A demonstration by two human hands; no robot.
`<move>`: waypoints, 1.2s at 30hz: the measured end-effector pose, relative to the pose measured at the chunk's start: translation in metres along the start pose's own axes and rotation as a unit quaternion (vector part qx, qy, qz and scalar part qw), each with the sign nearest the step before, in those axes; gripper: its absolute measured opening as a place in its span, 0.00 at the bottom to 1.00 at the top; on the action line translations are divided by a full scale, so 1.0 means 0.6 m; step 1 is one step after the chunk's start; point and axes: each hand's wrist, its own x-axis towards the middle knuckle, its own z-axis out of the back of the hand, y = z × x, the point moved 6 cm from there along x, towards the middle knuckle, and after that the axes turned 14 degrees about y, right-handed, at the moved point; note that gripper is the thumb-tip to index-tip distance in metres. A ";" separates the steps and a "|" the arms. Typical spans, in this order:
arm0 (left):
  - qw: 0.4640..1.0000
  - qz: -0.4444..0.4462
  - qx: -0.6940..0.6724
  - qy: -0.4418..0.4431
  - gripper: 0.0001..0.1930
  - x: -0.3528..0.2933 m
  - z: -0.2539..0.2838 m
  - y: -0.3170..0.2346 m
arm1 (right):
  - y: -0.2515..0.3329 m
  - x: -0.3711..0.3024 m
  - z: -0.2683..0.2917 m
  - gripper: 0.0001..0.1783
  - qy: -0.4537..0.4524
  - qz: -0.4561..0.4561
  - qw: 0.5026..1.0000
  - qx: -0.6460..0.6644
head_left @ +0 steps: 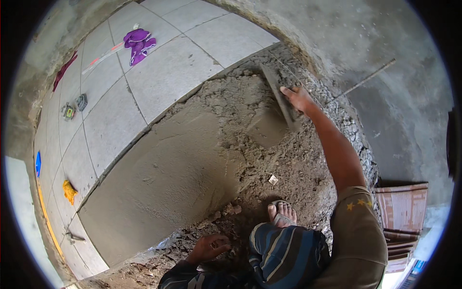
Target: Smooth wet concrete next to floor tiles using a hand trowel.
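Levelling appears in hand: the right hand (299,100) grips a tilted plastering trowel (277,97) at one o'clock over rough mortar (231,96), the left hand (210,248) hangs half-open at six, and the next stroke likely calls for flattening the trowel.

The float (278,96) in the right hand (299,100) is grey-brown, as is the smooth mortar (159,168) to that hand's left; the tiles (115,115) farther left are pale grey with darker joint lines. Left of the same hand, a cloth (139,45) is purple, a small bundle (69,191) yellow-orange. Right of the left hand (210,248), the trousers (284,250) have blue, dark and cream stripes; yellow stars (361,203) mark the right arm's olive-brown sleeve (358,236).
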 end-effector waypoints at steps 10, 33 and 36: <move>0.962 0.058 -0.238 0.119 0.19 -0.012 0.050 -0.039 | 0.123 0.038 -0.125 0.33 0.043 0.066 0.957 -0.280; 0.953 -0.066 0.262 -0.139 0.23 -0.214 0.137 -0.401 | 0.367 0.088 -0.167 0.23 0.132 0.138 0.863 -0.467; 0.966 -0.041 0.224 -0.126 0.21 -0.235 0.138 -0.400 | 0.345 0.012 -0.258 0.26 0.178 0.157 0.848 -0.473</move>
